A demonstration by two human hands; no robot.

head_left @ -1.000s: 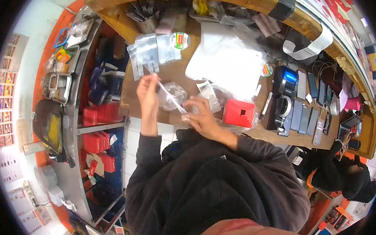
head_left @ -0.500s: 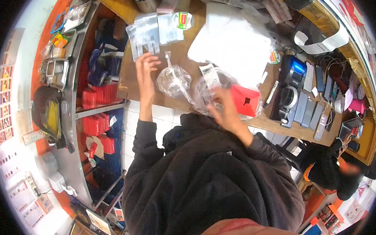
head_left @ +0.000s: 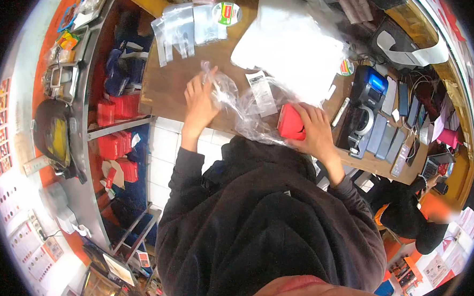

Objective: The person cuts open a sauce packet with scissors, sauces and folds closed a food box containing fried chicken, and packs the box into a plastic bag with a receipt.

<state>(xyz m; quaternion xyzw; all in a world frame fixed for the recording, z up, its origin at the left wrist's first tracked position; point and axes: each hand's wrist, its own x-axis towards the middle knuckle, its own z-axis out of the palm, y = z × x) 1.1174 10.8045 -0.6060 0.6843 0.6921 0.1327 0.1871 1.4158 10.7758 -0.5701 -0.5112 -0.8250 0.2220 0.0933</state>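
Observation:
In the head view, my right hand (head_left: 315, 130) wraps round a small red box (head_left: 288, 121) near the table's front edge. Clear crinkled plastic wrap (head_left: 254, 123) lies under and beside the box, running left across the table. My left hand (head_left: 199, 100) has its fingers closed at the left end of that wrap; the exact grip is partly hidden. A white printed paper slip (head_left: 262, 93) rests on the plastic between the two hands.
Clear zip bags (head_left: 179, 25) and a round green-and-red label (head_left: 226, 13) lie at the back left. A white sheet stack (head_left: 290, 43) fills the middle back. A label printer (head_left: 368, 90) stands right. Another person (head_left: 412, 214) is at the lower right.
My right hand has come down onto the red box, which is now turned and shifted left. My left hand has moved right and down to the plastic, which is bunched and pulled out of shape.

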